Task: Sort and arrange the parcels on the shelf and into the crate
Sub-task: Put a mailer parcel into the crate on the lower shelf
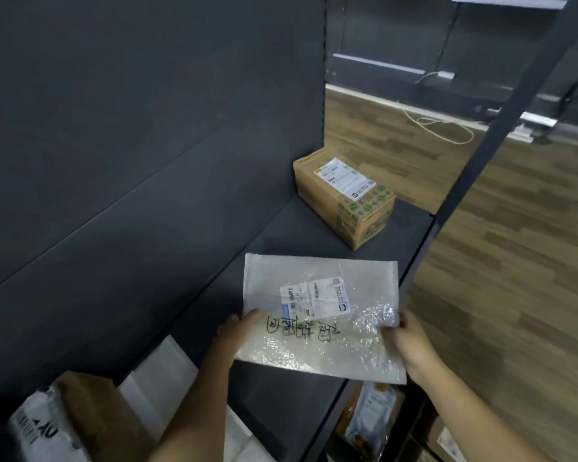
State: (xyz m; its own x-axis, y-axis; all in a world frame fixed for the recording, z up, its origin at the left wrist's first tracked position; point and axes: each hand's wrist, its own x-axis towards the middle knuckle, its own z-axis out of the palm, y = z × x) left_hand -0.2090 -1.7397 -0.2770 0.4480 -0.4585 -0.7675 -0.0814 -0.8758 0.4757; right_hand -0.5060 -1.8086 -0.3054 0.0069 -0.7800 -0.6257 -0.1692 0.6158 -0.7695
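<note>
left hand (236, 331): grips the near left edge of the bubble mailer (317, 316), thumb on top
right hand (404, 341): pinches the mailer's near right edge
bubble mailer: flat, label up, over the dark shelf (317, 235), near corner past the front lip
cardboard box (344, 195): at the shelf's far right end, apart from the mailer
other parcels (80, 418): near left of the shelf

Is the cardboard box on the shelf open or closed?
Closed: the cardboard box stands with flat top flaps, label across them.
</note>
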